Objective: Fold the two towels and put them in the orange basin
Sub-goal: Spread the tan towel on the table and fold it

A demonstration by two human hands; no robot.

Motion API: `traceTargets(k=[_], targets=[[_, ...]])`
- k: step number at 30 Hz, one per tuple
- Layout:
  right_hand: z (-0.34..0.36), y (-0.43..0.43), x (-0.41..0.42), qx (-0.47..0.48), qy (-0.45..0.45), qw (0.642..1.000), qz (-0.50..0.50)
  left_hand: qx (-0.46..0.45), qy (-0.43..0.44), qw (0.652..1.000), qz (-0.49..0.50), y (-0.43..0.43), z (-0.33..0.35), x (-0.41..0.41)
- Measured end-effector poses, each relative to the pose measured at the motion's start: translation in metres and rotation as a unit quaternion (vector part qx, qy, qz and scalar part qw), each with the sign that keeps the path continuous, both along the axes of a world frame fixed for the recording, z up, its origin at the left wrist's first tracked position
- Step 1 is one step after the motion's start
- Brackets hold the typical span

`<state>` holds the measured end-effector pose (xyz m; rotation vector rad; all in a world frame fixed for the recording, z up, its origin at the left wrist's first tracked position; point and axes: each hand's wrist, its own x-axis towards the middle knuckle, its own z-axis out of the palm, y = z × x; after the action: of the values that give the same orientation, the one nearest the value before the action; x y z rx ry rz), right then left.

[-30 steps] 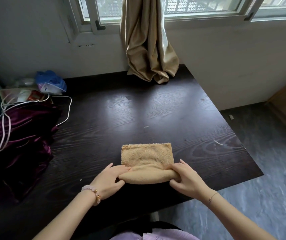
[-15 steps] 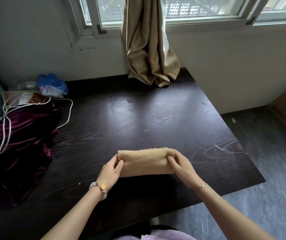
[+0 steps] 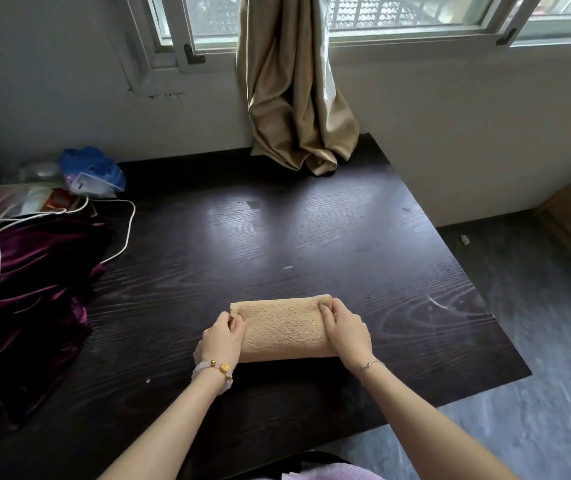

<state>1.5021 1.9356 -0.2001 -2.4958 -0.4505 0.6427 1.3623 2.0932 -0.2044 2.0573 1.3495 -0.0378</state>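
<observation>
The folded towel (image 3: 282,329) lies toward the near edge of the dark table (image 3: 311,237), long axis running left to right between the hands. The left hand (image 3: 223,336) pinches its left end, the right hand (image 3: 346,332) grips the right end (both equally near); no orange basin is in view

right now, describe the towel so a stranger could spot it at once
Start at the dark wooden table below the window. Toward its near edge, a tan towel lies folded in a thick bundle, its ends gripped by the left hand and right hand. Unlike the purple cloth at left, it is pale and fuzzy.
</observation>
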Motion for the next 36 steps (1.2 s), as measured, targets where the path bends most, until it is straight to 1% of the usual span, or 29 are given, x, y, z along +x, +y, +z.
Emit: traceTargets(k=[2,5,7,10,13,15,18,22,27,31,33,36], targets=[[0.001,0.003,0.002,-0.024,0.002,1.0,-0.009,0.014,0.013,1.0,0.002,-0.002,0.0,0.004],[0.003,0.009,0.002,-0.057,-0.02,0.998,-0.02,0.027,0.004,1.0,0.0,0.001,0.001,0.006],[0.004,0.011,-0.001,-0.057,-0.04,0.997,-0.025,0.033,0.005,0.999,-0.017,0.005,0.0,0.006],[0.007,0.01,-0.003,-0.048,-0.047,0.997,-0.037,0.024,0.017,0.999,-0.031,0.01,0.002,0.008],[0.011,0.007,-0.002,-0.076,-0.057,0.995,-0.043,0.008,0.029,0.999,-0.026,0.012,0.005,0.009],[0.012,0.004,-0.001,-0.097,-0.047,0.993,-0.052,0.001,0.06,0.998,-0.018,0.011,0.008,0.009],[0.011,0.001,-0.001,-0.103,0.011,0.992,-0.078,-0.023,0.078,0.997,-0.003,0.011,0.011,0.01],[0.013,-0.001,-0.004,-0.062,0.049,0.991,-0.11,-0.099,0.043,0.994,0.017,0.012,0.013,0.012],[0.017,-0.004,-0.01,0.006,0.075,0.986,-0.149,-0.148,-0.037,0.988,0.027,0.007,0.016,0.012],[0.022,-0.012,-0.007,0.119,0.144,0.956,-0.226,-0.216,-0.108,0.969,0.053,0.005,0.019,0.014],[0.027,-0.017,-0.006,0.166,0.156,0.942,-0.247,-0.256,-0.134,0.955,0.071,0.003,0.023,0.018],[0.034,-0.028,-0.004,0.231,0.166,0.915,-0.285,-0.305,-0.154,0.938,0.057,-0.001,0.028,0.026]])
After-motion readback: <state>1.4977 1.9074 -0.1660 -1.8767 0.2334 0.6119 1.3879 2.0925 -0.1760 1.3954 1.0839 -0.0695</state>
